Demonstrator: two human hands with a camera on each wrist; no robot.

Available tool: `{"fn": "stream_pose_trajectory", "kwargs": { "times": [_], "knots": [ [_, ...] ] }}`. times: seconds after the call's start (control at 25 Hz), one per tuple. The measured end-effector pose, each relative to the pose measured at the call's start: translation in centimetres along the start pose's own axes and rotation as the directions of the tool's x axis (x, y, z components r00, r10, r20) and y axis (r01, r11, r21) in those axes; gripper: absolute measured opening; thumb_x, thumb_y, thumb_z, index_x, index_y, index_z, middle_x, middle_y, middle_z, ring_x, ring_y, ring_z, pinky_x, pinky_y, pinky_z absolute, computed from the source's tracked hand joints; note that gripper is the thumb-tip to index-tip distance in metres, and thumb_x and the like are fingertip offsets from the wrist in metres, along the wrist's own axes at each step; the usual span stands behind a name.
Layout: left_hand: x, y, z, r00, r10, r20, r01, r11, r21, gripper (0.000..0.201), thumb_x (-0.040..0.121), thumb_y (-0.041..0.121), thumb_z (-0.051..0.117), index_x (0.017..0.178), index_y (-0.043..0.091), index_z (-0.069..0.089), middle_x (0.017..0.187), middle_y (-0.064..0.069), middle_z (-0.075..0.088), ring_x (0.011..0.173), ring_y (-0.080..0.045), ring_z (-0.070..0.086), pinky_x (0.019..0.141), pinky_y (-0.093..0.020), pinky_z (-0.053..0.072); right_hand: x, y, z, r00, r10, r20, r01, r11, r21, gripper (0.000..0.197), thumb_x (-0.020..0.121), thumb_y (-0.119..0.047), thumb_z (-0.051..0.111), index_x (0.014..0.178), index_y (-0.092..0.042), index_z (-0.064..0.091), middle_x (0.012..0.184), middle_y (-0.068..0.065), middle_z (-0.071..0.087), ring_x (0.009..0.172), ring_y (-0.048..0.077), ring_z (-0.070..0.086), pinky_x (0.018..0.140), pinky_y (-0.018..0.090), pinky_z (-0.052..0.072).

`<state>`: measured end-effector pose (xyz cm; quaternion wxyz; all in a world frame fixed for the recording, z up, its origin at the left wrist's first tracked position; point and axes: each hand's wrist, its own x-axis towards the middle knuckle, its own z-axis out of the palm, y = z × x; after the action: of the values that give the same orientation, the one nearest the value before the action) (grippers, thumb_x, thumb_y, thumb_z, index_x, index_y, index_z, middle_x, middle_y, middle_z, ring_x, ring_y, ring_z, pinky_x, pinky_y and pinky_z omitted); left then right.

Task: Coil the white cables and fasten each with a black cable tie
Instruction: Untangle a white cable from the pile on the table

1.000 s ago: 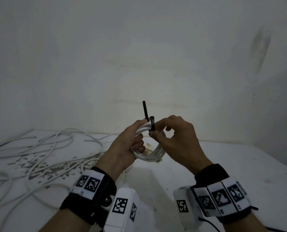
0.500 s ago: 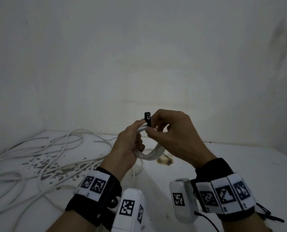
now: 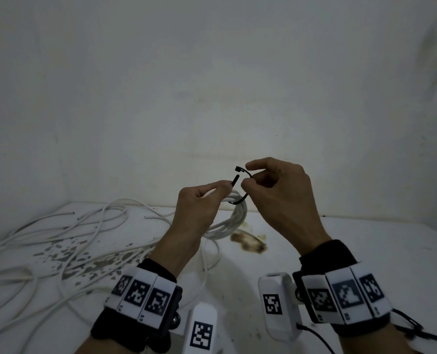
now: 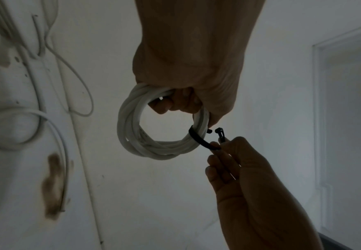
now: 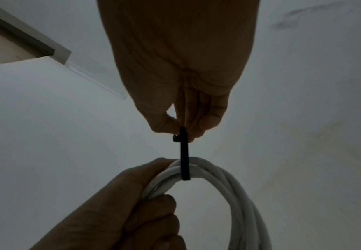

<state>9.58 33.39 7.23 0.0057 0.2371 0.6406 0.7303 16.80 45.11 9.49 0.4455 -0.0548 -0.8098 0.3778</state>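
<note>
Two hands: both are raised above the white bench (image 3: 365,251), in front of the pale wall.
Left hand: the left hand (image 3: 194,213) has its fingers curled round the white round plastic cable coil (image 4: 132,135) at the top of the loop; the thumb and forefinger also pinch the pointed tail of the tie.
Right hand: the right hand (image 3: 281,192) pinches the thin black plastic cable tie (image 5: 184,160) between thumb and forefinger, near its square head; the other fingers are folded in.
Cable tie: it goes under the strands just right of the left fingers and bends up in an open C; head and tail are near but apart, not yet joined.
Coil place: held in the air, not on the bench.
Other cables: loose white cables (image 3: 59,238) lie in a tangle on the left part of the bench, still to coil, I judge.
Step in hand: closing the tie.
Advice: keep all strands tight together in the left grip, turn the head so its slot faces the tail, then push the tail straight through and pull.
Risk: a strand may slip outside the band.
</note>
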Motion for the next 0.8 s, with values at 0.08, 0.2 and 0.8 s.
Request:
{"fn": "stream_pose_trajectory", "kwargs": {
  "times": [0.08,0.2,0.8],
  "knots": [
    [0.0,0.0,0.0,1.000,0.021,0.003,-0.021,1.000,0.002,0.028,0.090,0.017,0.066,0.065,0.028,0.072,0.061,0.022,0.069,0.061,0.016,0.061,0.078,-0.028,0.044,-0.1,0.0,0.1,1.000,0.013,-0.016,-0.013,1.000,0.011,0.021,0.081,-0.016,0.072,0.101,-0.024,0.073,0.066,-0.011,0.070,0.063,-0.005,0.063,0.060,0.002,0.042],
    [0.1,-0.3,-0.1,0.999,0.047,0.002,-0.047,0.999,0.010,0.028,0.090,0.017,0.066,0.065,0.028,0.073,0.062,0.019,0.070,0.062,0.014,0.062,0.071,-0.025,0.043,-0.2,0.1,0.1,0.999,0.049,0.010,-0.049,0.999,0.011,0.022,0.080,-0.015,0.071,0.100,-0.023,0.075,0.067,-0.008,0.072,0.062,0.001,0.067,0.062,0.010,0.052],
    [-0.3,0.2,0.1,0.994,-0.107,-0.029,0.106,0.994,-0.039,0.023,0.089,0.021,0.067,0.067,0.019,0.071,0.036,0.016,0.048,0.046,-0.003,0.050,0.061,-0.026,0.035,-1.0,0.0,0.8,0.952,-0.144,0.269,0.248,0.879,-0.408,0.058,0.076,-0.035,0.083,0.123,-0.020,0.053,0.100,-0.005,0.068,0.084,0.017,0.064,0.073,0.029,0.050]
  ]
}}
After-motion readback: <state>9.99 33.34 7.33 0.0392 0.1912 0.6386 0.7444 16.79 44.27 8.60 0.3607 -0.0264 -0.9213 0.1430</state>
